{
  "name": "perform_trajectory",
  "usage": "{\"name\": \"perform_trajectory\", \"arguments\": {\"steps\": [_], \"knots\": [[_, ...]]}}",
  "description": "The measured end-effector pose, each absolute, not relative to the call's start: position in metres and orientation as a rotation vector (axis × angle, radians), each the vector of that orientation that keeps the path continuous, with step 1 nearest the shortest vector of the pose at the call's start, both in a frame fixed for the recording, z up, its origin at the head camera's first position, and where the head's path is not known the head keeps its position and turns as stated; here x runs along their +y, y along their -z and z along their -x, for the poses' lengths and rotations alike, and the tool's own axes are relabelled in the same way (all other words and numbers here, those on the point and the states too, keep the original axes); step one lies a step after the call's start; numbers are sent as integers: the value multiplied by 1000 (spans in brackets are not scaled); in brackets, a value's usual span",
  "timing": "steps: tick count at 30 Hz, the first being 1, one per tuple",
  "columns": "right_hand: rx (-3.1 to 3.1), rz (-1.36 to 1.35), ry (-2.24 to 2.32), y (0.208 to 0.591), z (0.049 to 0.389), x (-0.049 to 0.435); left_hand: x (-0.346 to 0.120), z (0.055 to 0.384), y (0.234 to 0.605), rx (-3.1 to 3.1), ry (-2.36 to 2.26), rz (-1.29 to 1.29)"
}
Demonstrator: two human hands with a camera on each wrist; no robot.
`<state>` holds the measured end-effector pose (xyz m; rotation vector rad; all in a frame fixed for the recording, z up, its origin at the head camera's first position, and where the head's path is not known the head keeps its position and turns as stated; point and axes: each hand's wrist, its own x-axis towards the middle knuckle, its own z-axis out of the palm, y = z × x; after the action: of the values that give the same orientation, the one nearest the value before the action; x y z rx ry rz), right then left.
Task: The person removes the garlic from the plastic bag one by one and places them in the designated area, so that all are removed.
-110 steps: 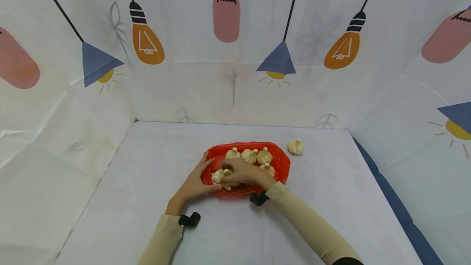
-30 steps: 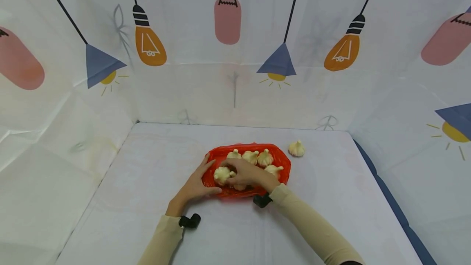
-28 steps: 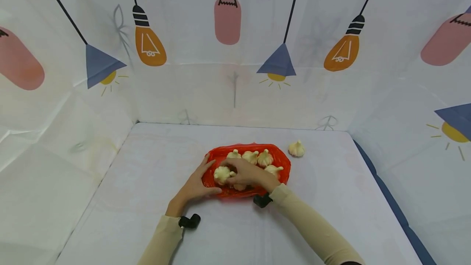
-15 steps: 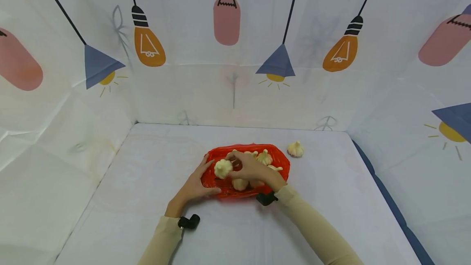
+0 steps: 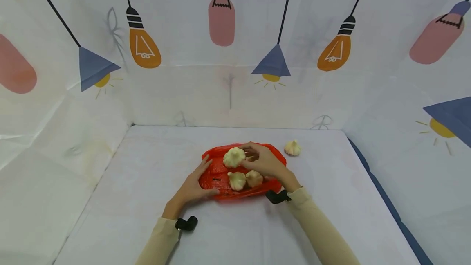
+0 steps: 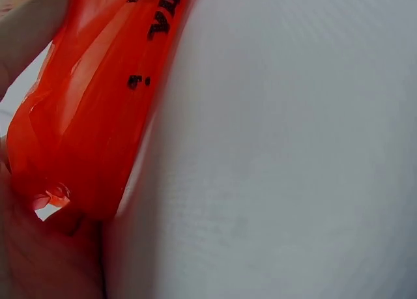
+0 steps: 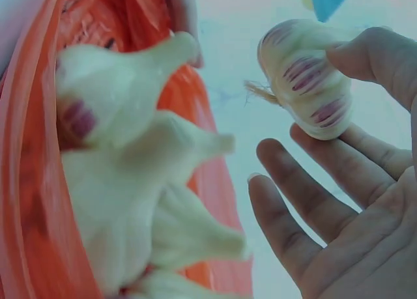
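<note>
My right hand (image 5: pixel 268 162) pinches a garlic bulb (image 5: pixel 234 157) between thumb and fingers, raised over a tray covered in red plastic (image 5: pixel 215 171). In the right wrist view this held bulb (image 7: pixel 306 77) shows purple streaks and a tuft of roots. Two garlic bulbs are plain to see in the near half of the tray: one bulb (image 5: pixel 237 180) and its neighbour (image 5: pixel 254 178). Others are hidden behind my right hand. At the tray's left end my left hand (image 5: pixel 193 185) holds the rim, thumb on the near side and fingers on the far side.
A single garlic bulb (image 5: pixel 292 148) lies on the white table (image 5: pixel 147 167) beyond the tray's right end. White sheets printed with lamps (image 5: pixel 272 62) stand around the table. The red plastic (image 6: pixel 98 103) carries black lettering.
The right hand has lifted a garlic bulb from the tray's left part and carried it up, away and to the right. The left hand keeps its place on the tray's end.
</note>
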<state>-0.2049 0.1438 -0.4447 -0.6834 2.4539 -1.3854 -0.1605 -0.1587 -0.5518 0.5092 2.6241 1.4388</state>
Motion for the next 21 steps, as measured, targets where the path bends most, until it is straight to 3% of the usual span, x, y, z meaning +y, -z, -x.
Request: {"name": "perform_trajectory", "arguments": {"steps": [21], "knots": [[2529, 345, 1603, 447, 196, 233, -167, 181, 547, 2596, -1283, -539]]}}
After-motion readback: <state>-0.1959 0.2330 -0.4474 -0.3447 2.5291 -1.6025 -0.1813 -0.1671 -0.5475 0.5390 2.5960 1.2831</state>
